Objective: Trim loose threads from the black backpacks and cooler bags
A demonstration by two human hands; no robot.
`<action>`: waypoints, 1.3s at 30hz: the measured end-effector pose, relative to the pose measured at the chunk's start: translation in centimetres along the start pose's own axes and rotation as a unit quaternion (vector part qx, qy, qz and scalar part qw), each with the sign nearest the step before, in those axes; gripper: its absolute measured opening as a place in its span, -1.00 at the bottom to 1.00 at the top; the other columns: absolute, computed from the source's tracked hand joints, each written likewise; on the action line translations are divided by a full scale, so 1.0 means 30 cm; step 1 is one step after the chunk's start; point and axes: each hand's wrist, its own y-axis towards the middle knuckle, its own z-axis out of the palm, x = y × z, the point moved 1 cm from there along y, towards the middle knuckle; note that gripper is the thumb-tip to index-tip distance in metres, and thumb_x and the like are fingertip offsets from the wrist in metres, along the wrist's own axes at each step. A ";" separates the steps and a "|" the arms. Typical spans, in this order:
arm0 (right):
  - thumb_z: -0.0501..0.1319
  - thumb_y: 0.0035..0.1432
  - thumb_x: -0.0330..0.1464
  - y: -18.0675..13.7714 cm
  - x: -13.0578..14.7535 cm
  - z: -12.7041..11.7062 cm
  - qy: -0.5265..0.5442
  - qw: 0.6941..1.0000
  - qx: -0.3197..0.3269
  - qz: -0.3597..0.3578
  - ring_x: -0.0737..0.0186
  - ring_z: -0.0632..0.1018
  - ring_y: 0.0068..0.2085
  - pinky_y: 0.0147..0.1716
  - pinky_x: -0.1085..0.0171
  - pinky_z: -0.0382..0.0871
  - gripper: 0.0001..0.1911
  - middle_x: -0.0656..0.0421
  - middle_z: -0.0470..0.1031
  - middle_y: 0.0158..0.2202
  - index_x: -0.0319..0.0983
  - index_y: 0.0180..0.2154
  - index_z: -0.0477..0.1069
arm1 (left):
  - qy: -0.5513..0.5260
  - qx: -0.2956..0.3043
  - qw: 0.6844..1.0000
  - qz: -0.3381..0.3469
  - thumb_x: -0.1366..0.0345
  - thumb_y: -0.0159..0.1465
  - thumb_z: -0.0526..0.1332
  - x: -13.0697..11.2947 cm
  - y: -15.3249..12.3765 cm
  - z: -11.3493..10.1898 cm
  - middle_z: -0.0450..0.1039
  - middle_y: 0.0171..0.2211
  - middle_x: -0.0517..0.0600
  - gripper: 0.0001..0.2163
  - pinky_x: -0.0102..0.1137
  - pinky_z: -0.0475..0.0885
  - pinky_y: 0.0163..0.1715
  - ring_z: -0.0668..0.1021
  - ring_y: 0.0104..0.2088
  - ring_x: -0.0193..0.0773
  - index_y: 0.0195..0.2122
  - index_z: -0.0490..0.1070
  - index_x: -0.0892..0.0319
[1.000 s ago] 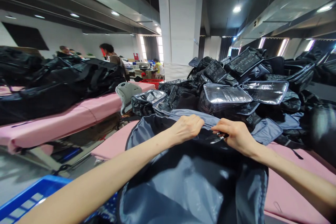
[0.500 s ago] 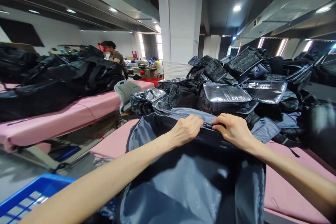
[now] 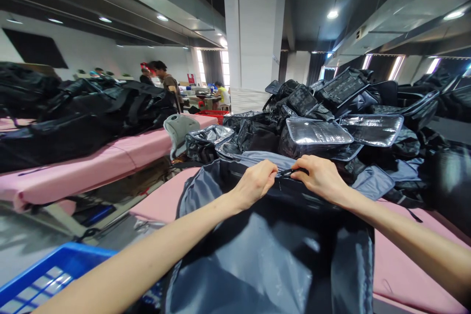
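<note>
Looking down from the head view: both bare hands at the far top edge of a grey bag (image 3: 265, 255), close together, nearly touching. Curled shut on the left hand (image 3: 253, 184), fingers folded over and pinching the bag's edge seam. Just to its right, the right hand (image 3: 320, 179), fingertips closed on a small dark tab (image 3: 289, 172), likely a zip pull, though too small to tell for sure. Probably held so for counter-tension: one side pinning the cloth, the other gripping the tab along the same edge, keeping the seam flat and taut between them.

As for the bag itself: lying slack across a pink table (image 3: 405, 265), spread from the near bottom of the frame up to the hands. Smooth slate-grey cloth with a slight sheen, a lighter panel in the middle, darker folds either side and beneath the hands. Rumpled, unfilled, floppy by the look of it.

Right behind the bag, heaped high: a pile of black bags (image 3: 316, 127), silvery linings facing up, the nearest ones touching the bag's far edge. Left of the bag and lower, a blue crate (image 3: 47, 274). Further left of the bag, across a gap, a second pink table (image 3: 91, 167) loaded with more dark bags. Far beyond the bag, a white pillar (image 3: 253, 29) and a few people (image 3: 165, 81), well apart from these hands.
</note>
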 end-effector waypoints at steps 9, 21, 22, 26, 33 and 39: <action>0.17 0.11 -0.33 -0.036 -0.058 -0.027 0.058 0.998 -0.023 0.010 0.29 0.46 -0.31 -0.36 0.34 0.22 -0.89 0.24 0.50 -0.36 -0.15 -0.33 0.47 | -0.091 0.036 0.991 -0.092 0.39 0.23 -0.01 0.002 0.011 -0.026 0.34 -0.50 -0.08 -0.87 -0.49 0.31 -0.45 0.37 -0.51 -0.41 -0.39 0.29 0.20; 0.19 0.11 -0.34 -0.030 -0.032 -0.012 0.017 1.000 0.006 -0.013 0.29 0.44 -0.33 -0.37 0.34 0.19 -0.90 0.24 0.47 -0.41 -0.15 -0.38 0.48 | -0.068 0.039 0.993 -0.094 0.40 0.22 0.08 0.016 0.043 -0.044 0.39 -0.37 -0.01 -0.91 -0.43 0.35 -0.32 0.42 -0.36 -0.33 -0.37 0.36 0.21; 0.19 0.11 -0.34 -0.032 -0.034 -0.012 0.028 0.999 0.009 -0.012 0.30 0.44 -0.34 -0.37 0.34 0.20 -0.90 0.25 0.47 -0.41 -0.15 -0.39 0.48 | -0.034 0.039 0.993 -0.101 0.40 0.21 0.09 0.026 0.048 -0.051 0.41 -0.34 0.00 -0.91 -0.40 0.35 -0.29 0.42 -0.33 -0.31 -0.35 0.38 0.21; 0.19 0.11 -0.35 -0.038 -0.053 -0.015 0.078 0.997 -0.017 -0.001 0.30 0.44 -0.33 -0.35 0.35 0.21 -0.92 0.25 0.48 -0.38 -0.16 -0.36 0.46 | 0.037 0.137 0.981 -0.131 0.32 0.17 0.18 0.085 0.069 -0.069 0.46 -0.37 -0.03 -0.91 -0.34 0.34 -0.27 0.44 -0.33 -0.25 -0.42 0.46 0.14; 0.16 0.15 -0.38 0.007 -0.024 -0.030 -0.111 0.977 -0.111 -0.145 0.24 0.37 -0.32 -0.34 0.27 0.13 -0.91 0.17 0.46 -0.36 -0.21 -0.31 0.44 | -0.027 0.208 0.954 -0.213 0.33 0.16 0.09 0.108 0.107 -0.075 0.48 -0.42 -0.04 -0.84 -0.45 0.32 -0.36 0.48 -0.38 -0.28 -0.45 0.46 0.19; 0.19 0.13 -0.38 0.016 -0.036 -0.036 -0.054 0.979 -0.104 -0.165 0.28 0.36 -0.37 -0.36 0.29 0.13 -0.95 0.20 0.45 -0.40 -0.20 -0.36 0.42 | -0.047 0.236 0.930 -0.277 0.29 0.15 0.06 0.090 0.120 -0.093 0.49 -0.38 -0.02 -0.80 -0.46 0.30 -0.34 0.48 -0.35 -0.26 -0.41 0.46 0.21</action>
